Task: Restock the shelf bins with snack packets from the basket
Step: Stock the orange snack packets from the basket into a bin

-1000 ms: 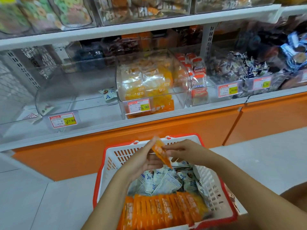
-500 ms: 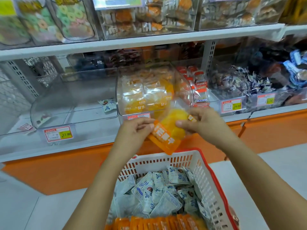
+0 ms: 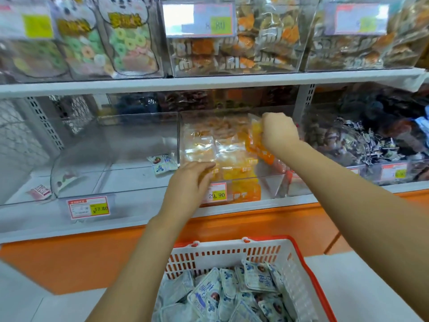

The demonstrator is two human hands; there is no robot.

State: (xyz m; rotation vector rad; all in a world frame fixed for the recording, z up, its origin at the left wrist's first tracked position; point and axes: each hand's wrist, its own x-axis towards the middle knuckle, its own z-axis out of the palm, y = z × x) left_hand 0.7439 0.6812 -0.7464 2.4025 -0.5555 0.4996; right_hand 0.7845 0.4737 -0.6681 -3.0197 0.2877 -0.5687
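Orange packet (image 3: 260, 152) is up at the shelf now, no longer held by both hands over the basket (image 3: 310, 263) as half a sec ago. L to R: L hand (image 3: 190, 180) has let go, fingers loosely straight, touching the front lip of the mid bin (image 3: 269, 185), holding nothing. Packet hangs tilted over the bin's right half, above the yellow packs (image 3: 232, 168) inside. R hand (image 3: 278, 133) grips its top, fingers curled round it. So placing looks nearly done, only the release left. Basket sits below w/ blue-white packs (image 3: 232, 293) yet to stock.
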